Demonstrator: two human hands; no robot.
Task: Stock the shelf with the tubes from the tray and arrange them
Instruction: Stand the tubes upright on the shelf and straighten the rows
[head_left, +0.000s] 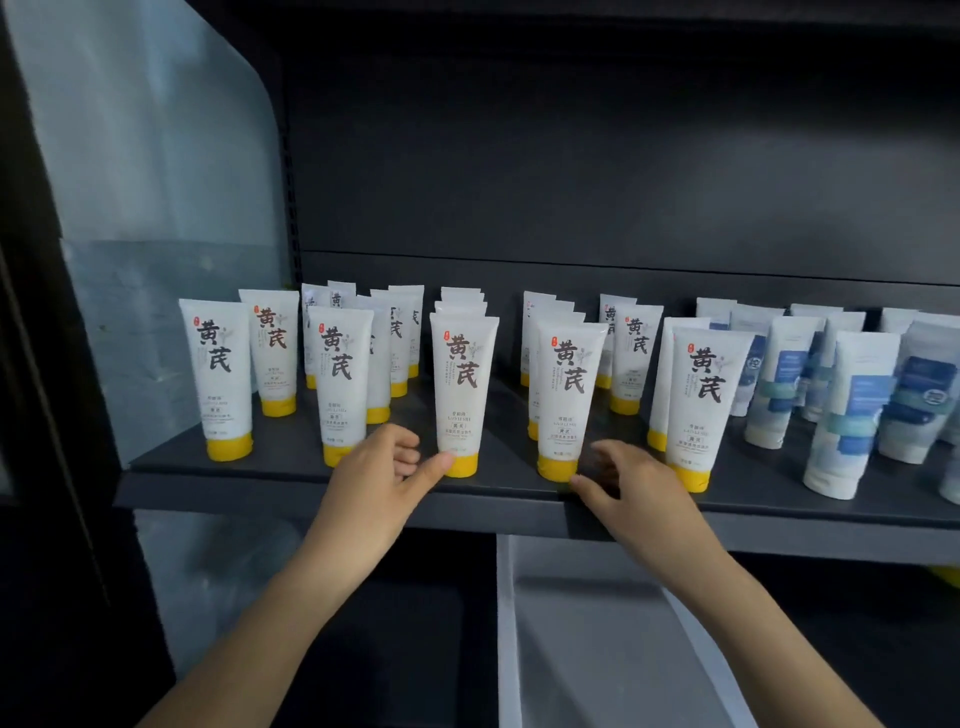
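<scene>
Grey tray (587, 623) sits nearest, below the shelf (291, 491). Two hands are at the shelf's front edge. Left hand (379, 467): thumb touching the yellow cap of the centre front tube (461, 387), other fingers curled loosely. Right hand (628, 486): fingers spread, thumb beside the next tube's (566, 395) cap, gripping nothing. Five yellow-capped tubes in the front row (more behind, count unclear); blue-labelled tubes (852, 410) stand right.

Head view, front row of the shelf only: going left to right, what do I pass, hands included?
Far-left yellow-cap tube → second yellow-cap tube → left hand → middle yellow-cap tube → fourth yellow-cap tube → right hand → fifth yellow-cap tube → blue-label tube.
</scene>
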